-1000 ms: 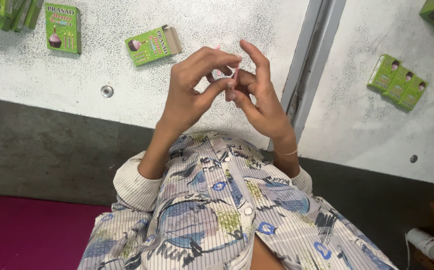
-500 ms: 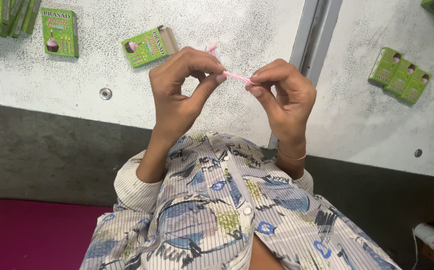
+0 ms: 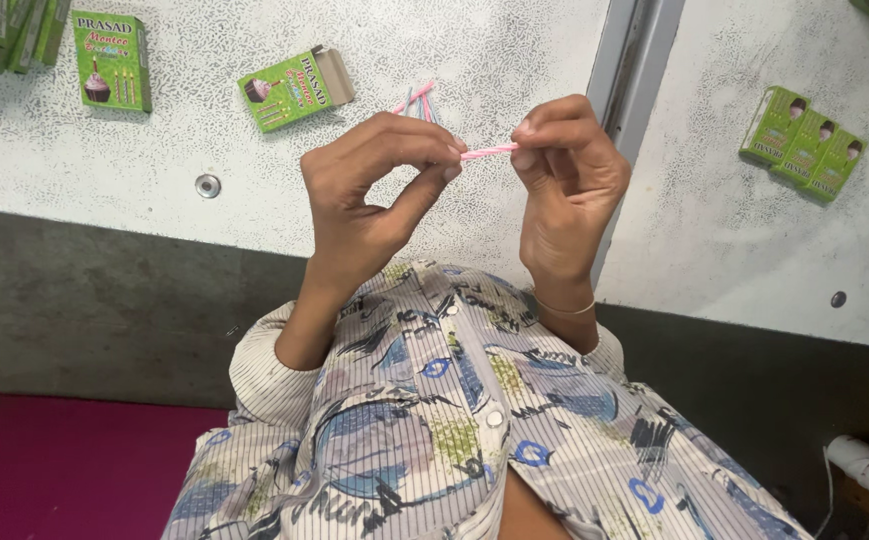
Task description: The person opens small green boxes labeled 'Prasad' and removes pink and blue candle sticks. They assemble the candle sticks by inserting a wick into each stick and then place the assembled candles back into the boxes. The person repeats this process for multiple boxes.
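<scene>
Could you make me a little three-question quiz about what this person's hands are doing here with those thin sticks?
1. True or false: both hands pinch the same pink candle.
2. Which hand also holds a bunch of thin candles? A) left B) right
3. How many green boxes lie side by side at the right of the table?

Key
1. True: the left hand and the right hand each grip an end of the pink candle.
2. A: the candle bunch sticks up behind the left fingers.
3. Three green boxes on the white table.
</scene>
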